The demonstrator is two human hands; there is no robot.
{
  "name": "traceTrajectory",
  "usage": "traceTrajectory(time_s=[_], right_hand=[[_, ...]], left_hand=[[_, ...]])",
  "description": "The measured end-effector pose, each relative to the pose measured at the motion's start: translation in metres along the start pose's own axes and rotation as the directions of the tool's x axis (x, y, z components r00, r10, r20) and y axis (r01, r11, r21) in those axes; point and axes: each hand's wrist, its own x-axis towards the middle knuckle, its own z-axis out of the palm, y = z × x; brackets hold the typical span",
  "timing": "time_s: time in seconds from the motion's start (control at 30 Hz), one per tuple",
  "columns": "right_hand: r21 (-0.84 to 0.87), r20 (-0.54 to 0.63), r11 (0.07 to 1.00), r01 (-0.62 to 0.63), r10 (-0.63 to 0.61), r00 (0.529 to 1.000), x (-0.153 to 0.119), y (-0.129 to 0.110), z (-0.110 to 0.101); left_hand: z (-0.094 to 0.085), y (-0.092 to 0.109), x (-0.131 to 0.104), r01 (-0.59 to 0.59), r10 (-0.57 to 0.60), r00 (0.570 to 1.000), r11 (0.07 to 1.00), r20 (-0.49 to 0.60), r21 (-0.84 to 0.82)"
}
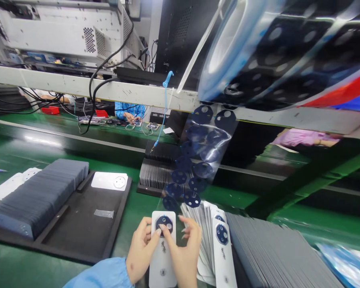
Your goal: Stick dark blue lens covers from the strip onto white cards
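A white phone back panel (163,262) stands upright at the bottom centre, with a dark octagonal camera sticker (169,227) near its top. My left hand (144,246) grips its left edge, thumb resting on the dark sticker. The thumb of my right hand (184,248) presses on the same sticker, while its other fingers are spread at the panel's right side. Just right of my hands, more white panels (225,256) lean in a row, the front one bearing a similar dark sticker. Above hangs a clear strip (211,154) carrying dark octagonal stickers.
A black tray (78,236) at left holds a row of grey panels (45,192) and one white panel (108,181). Grey panels (273,248) fill the lower right. A large sticker roll (258,52) hangs over a white rail (63,83). Other people work behind.
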Motion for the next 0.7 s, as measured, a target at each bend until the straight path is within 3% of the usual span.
traceTrajectory(time_s=[0.07, 0.27, 0.47, 0.53, 0.67, 0.7], right_hand=[[0.04, 0.005, 0.998, -0.05, 0.05, 0.999, 0.0, 0.0, 0.001], [0.176, 0.286, 0.942, -0.287, 0.23, 0.93, 0.0, -0.004, 0.0], [0.316, 0.403, 0.879, -0.357, 0.217, 0.889, 0.012, -0.003, -0.008], [0.353, 0.493, 0.841, -0.409, 0.204, 0.846, 0.017, -0.002, -0.011], [0.416, 0.7, 0.724, -0.55, 0.131, 0.702, 0.019, 0.0, -0.016], [0.434, 0.716, 0.71, -0.555, 0.102, 0.69, 0.017, 0.001, -0.015]], left_hand=[[0.0, -0.001, 0.001, 0.0, 0.0, 1.0, 1.0, -0.019, 0.019], [-0.001, -0.003, 0.005, 0.022, -0.029, 0.997, 0.996, 0.073, 0.091], [-0.003, -0.001, 0.009, 0.116, -0.107, 0.987, 0.991, 0.121, -0.071], [-0.003, 0.004, 0.009, 0.146, -0.132, 0.983, 0.983, 0.123, -0.112], [-0.006, 0.009, 0.008, 0.129, -0.123, 0.991, 0.985, 0.062, -0.111], [-0.007, 0.009, 0.009, 0.114, -0.109, 0.993, 0.989, 0.049, -0.096]])
